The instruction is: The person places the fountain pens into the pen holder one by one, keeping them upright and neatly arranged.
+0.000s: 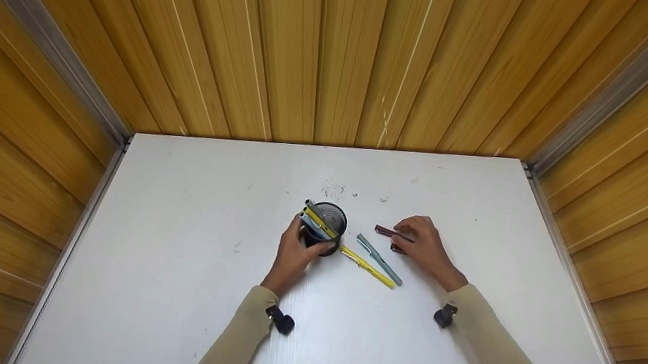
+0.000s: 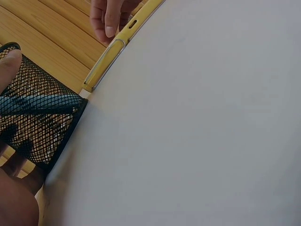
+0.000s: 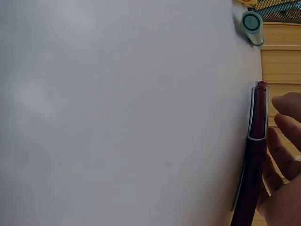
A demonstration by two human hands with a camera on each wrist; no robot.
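A black mesh pen cup (image 1: pixel 329 225) stands mid-table with a yellow pen and a teal pen leaning in it. My left hand (image 1: pixel 294 255) grips the cup's near side; its thumb (image 2: pixel 9 61) lies on the mesh of the cup (image 2: pixel 44 125). To the right, my right hand (image 1: pixel 423 246) curls over a dark red pen (image 1: pixel 386 231) lying on the table. The fingers (image 3: pixel 284 141) sit against the red pen (image 3: pixel 256 150). Between the hands lie a yellow pen (image 1: pixel 367 267) and a teal pen (image 1: pixel 379 260).
The white table (image 1: pixel 173 262) is boxed in by wood-panel walls on the left, back and right. The loose yellow pen (image 2: pixel 117 47) lies just beyond the cup. The teal pen's end (image 3: pixel 252 22) points at the right wrist camera.
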